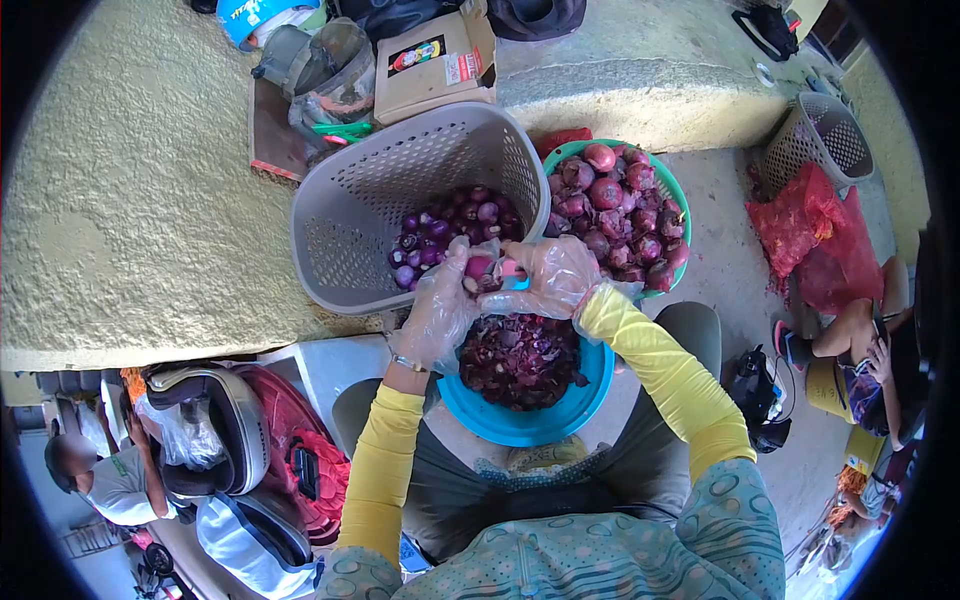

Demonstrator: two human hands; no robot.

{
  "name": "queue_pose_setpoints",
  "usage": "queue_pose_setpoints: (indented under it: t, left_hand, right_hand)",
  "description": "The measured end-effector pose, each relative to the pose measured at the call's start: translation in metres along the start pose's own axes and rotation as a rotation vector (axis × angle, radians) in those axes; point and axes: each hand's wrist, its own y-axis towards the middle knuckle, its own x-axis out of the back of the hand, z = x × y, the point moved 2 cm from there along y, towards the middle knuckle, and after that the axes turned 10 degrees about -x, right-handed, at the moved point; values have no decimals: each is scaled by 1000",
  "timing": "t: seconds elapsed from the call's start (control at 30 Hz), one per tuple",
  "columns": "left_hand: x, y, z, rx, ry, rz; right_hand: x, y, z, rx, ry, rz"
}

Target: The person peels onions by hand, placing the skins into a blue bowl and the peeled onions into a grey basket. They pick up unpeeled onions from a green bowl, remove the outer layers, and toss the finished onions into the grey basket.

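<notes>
My left hand (438,312), in a clear plastic glove, is closed around a red onion (479,268). My right hand (562,275), gloved the same way, is closed on a small pink and light-blue tool (514,272) against the onion; its blade or tip is hidden. Both hands meet above a blue basin (500,428) that holds dark red onion skins (520,365). Beyond the left hand stands a grey perforated basket (345,240) with peeled purple onions (430,235) inside. Past the right hand, a green basket (683,190) is heaped with unpeeled red onions (606,193).
A concrete ledge (150,230) runs along the left and back, carrying a cardboard box (430,90) and plastic containers (325,60). Red mesh sacks (800,225) and another basket (830,135) stand at right. Other people sit at both sides, near a parked motorcycle (215,420).
</notes>
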Motion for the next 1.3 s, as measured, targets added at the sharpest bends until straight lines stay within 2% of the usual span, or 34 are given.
queue_pose_setpoints:
  t: [0.2, 0.3, 0.37, 0.43, 0.57, 0.77, 0.9, 0.97, 1.03, 1.07, 1.13, 1.23, 1.3]
  left_hand:
    - [1, 1, -1, 20, 1, 48]
    - [-11, -4, -5, -4, 47, 67]
    - [-8, -4, -4, -24, 73, 51]
    - [4, 1, -1, -8, 71, 160]
    - [-3, -1, -2, -42, 79, 143]
    - [5, -1, -1, -84, 257, 251]
    - [4, 0, -2, -104, 280, 167]
    - [9, 2, 1, -101, 256, 142]
    - [-3, -4, -10, -139, 166, -10]
    - [-1, -3, -12, -141, 166, -11]
    - [6, -3, -16, -100, 241, -57]
    - [5, -3, -13, -60, 200, -67]
    - [7, -3, -9, -80, 221, -53]
  right_hand:
    - [-5, 4, -10, -37, 33, 35]
    - [-6, 5, -12, 43, 25, -14]
    - [0, 4, -7, 31, 78, 6]
    - [3, 3, -5, 26, 68, 45]
    - [3, 3, -5, -12, 112, 110]
    - [-10, 6, -15, -11, 223, 138]
    - [-6, 5, -11, 10, 121, 187]
    - [-5, 3, -7, 118, 52, 269]
    - [-7, -2, -6, 189, 33, 262]
    - [-7, -3, -5, 260, 15, 256]
    - [-8, -1, -4, 240, 7, 312]
    - [-6, 0, -4, 218, 105, 193]
    - [-2, 2, -5, 45, 73, 30]
